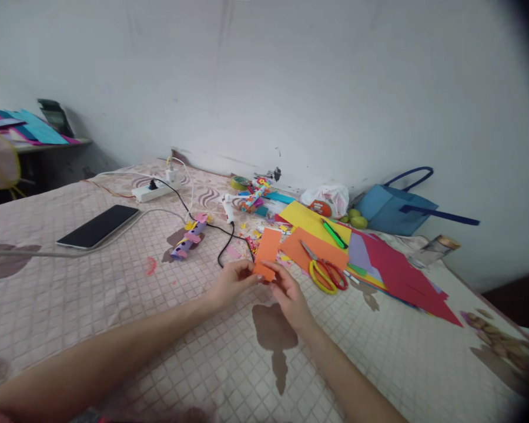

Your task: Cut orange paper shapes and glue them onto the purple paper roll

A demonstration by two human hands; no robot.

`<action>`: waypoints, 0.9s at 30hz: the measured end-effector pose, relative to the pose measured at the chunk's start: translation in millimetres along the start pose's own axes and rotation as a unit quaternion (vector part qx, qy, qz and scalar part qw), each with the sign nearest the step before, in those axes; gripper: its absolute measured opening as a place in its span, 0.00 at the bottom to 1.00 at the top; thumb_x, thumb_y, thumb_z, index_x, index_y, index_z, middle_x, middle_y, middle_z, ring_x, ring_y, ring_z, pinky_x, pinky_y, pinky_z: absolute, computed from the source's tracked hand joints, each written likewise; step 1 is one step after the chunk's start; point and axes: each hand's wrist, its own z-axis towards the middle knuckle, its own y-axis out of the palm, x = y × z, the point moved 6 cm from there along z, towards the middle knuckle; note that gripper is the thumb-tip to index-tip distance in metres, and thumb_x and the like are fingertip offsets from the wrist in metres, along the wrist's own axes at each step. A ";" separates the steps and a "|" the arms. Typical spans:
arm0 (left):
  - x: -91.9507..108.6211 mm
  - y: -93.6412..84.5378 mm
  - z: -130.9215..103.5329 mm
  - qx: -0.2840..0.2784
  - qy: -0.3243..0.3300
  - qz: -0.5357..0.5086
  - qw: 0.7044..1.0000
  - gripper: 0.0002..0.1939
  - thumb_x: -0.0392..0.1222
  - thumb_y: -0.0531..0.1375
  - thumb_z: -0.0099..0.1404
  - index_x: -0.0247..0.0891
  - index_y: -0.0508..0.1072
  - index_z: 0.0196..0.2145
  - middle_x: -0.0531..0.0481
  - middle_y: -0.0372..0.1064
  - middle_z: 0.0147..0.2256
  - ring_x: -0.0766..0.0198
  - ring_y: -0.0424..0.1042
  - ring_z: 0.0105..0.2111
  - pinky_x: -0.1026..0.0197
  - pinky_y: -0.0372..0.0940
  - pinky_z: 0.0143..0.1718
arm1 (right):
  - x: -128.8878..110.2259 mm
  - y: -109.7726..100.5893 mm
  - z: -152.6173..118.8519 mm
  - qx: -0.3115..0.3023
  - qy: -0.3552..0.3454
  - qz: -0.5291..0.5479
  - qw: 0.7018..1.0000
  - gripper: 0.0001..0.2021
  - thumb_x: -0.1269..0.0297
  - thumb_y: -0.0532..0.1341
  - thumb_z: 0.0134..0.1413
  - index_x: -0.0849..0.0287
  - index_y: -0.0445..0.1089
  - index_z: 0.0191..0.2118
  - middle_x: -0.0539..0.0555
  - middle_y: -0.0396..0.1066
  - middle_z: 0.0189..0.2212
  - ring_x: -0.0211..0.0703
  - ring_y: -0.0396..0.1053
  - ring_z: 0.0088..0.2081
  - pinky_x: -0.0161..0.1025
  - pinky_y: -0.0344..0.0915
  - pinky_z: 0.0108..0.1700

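Note:
An orange paper strip (268, 244) is held between my two hands above the patterned tablecloth, its lower end bent over toward me. My left hand (231, 284) pinches it at the left edge, thumb in front. On the right side, the fingers of my right hand (290, 292) close on the same folded end. Just right of the strip lie scissors (325, 274) with yellow and red handles, resting partly on an orange paper sheet (311, 248). Behind my hands are small paper scraps (253, 244) and a white glue gun (228, 209) with a black cord.
Left of my hands lie a decorated purple paper roll (189, 239) and a dark-screened phone (98, 226). A power strip (156, 191) with cables sits farther back. To the right are a green cutter (334, 234), red paper (405, 273), a blue bag (394, 208) and a clear jar (434, 251).

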 end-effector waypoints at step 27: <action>-11.9 -6.4 -2.2 0.072 -0.062 -0.045 0.994 0.13 0.45 0.64 0.50 0.32 0.68 0.25 0.49 0.70 0.25 0.66 0.69 0.26 0.62 0.64 0.31 | 19.5 -1.7 -3.3 0.098 0.110 0.099 0.984 0.07 0.61 0.60 0.49 0.58 0.64 0.27 0.47 0.65 0.23 0.37 0.63 0.26 0.34 0.61 0.32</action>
